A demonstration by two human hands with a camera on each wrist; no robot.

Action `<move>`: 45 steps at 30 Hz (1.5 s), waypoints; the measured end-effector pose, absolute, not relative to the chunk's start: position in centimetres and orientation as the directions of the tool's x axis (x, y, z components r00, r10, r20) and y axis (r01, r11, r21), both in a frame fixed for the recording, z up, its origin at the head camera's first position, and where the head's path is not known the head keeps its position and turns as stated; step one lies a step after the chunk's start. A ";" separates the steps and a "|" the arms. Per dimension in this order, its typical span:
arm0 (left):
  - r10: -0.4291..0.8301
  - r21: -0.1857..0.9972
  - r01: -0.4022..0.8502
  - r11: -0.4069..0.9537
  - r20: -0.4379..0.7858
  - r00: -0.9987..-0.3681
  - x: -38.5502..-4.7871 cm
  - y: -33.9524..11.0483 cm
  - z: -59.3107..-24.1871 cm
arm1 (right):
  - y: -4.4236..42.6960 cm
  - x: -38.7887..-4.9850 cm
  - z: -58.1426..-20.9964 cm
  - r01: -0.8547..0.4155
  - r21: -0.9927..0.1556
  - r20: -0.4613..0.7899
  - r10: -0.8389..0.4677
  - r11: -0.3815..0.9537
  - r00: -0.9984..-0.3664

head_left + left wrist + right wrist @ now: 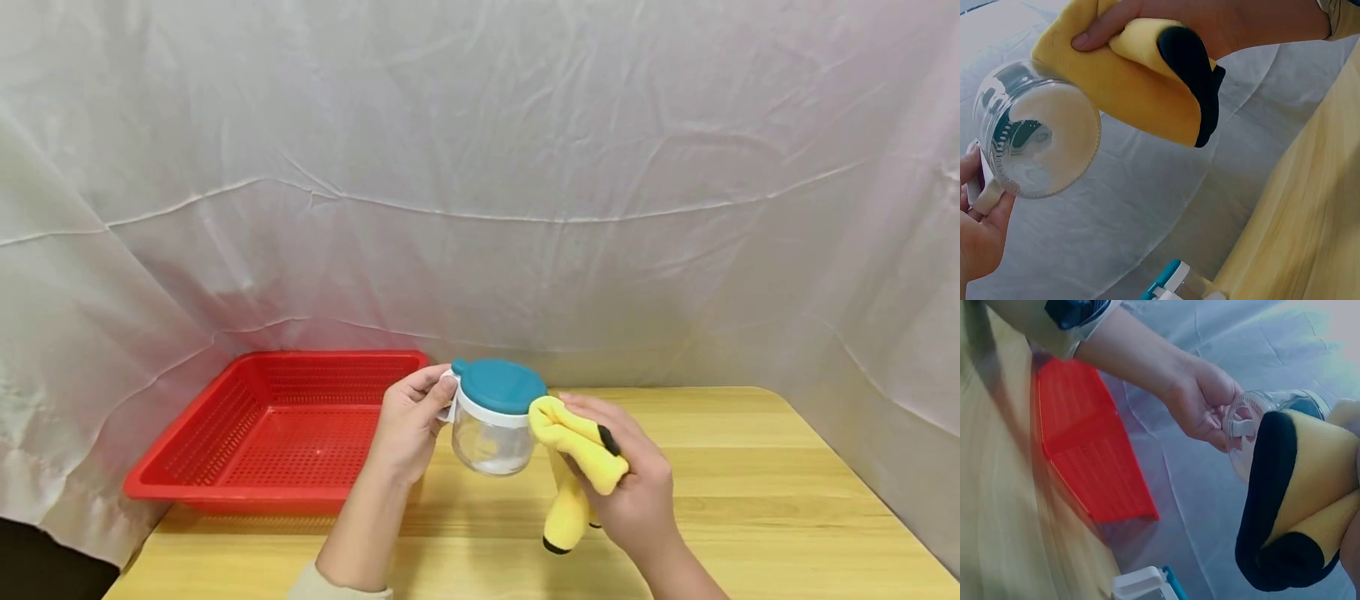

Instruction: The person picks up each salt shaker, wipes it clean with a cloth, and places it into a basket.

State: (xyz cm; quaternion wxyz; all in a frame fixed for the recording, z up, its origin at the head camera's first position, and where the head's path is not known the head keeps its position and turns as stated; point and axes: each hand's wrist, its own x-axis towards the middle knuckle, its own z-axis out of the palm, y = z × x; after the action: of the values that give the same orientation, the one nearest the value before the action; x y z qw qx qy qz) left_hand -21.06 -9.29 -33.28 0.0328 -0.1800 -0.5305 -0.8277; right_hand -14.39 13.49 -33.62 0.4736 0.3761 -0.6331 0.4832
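Note:
A clear jar [492,446] with a teal lid [502,386] and white rim is held above the table. My left hand [405,429] pinches its white handle [447,398] between thumb and fingers. Bunched in my right hand [633,479] is a yellow cloth [577,442] with black edging, touching the jar's right side near the rim; part of it hangs below the hand. In the left wrist view the jar's round base [1047,140] faces the camera, with the cloth [1129,94] against its side. The right wrist view shows the cloth [1322,462] covering part of the jar.
A red perforated basket [277,502] stands on the wooden table [750,500] at the left, behind my left forearm. Pale grey fabric [480,167] hangs behind and at both sides. A teal and white item [1172,278] shows at the bottom of the left wrist view.

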 end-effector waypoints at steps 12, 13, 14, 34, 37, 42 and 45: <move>0.353 0.898 0.152 -0.413 0.311 -0.882 -21.1 -9.8 -34.3 | 13.2 -14.5 -33.9 -0.920 -0.291 0.956 0.063 0.262 -0.285; 0.356 0.904 0.147 -0.402 0.303 -0.884 -21.1 -9.7 -34.4 | 13.1 -14.5 -33.7 -0.925 -0.246 0.969 0.055 0.291 -0.240; 0.355 0.909 0.142 -0.392 0.292 -0.888 -21.1 -9.7 -34.5 | 13.0 -14.6 -33.5 -0.928 -0.195 0.981 0.048 0.319 -0.189; 0.412 0.979 0.109 -0.172 0.172 -0.895 -20.4 -9.5 -33.5 | 12.0 -15.1 -31.8 -0.874 0.194 0.976 0.003 0.445 0.218; 0.429 0.983 0.102 -0.151 0.158 -0.890 -20.5 -9.6 -33.5 | 12.0 -15.2 -31.8 -0.871 0.206 0.972 0.008 0.446 0.234; 0.457 0.986 0.096 -0.137 0.149 -0.877 -20.6 -9.5 -33.6 | 11.9 -15.3 -32.0 -0.863 0.225 0.967 0.005 0.452 0.255; 0.476 0.987 0.090 -0.134 0.144 -0.868 -20.5 -9.5 -33.6 | 12.0 -15.4 -32.2 -0.852 0.232 0.965 -0.004 0.470 0.261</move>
State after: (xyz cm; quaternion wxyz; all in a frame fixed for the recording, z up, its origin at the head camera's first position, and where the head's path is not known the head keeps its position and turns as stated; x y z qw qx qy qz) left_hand -20.49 -9.47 -33.56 -0.1338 -0.2196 -0.6444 -0.7202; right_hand -15.42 11.97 -32.18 0.6800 0.4098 -0.5221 0.3116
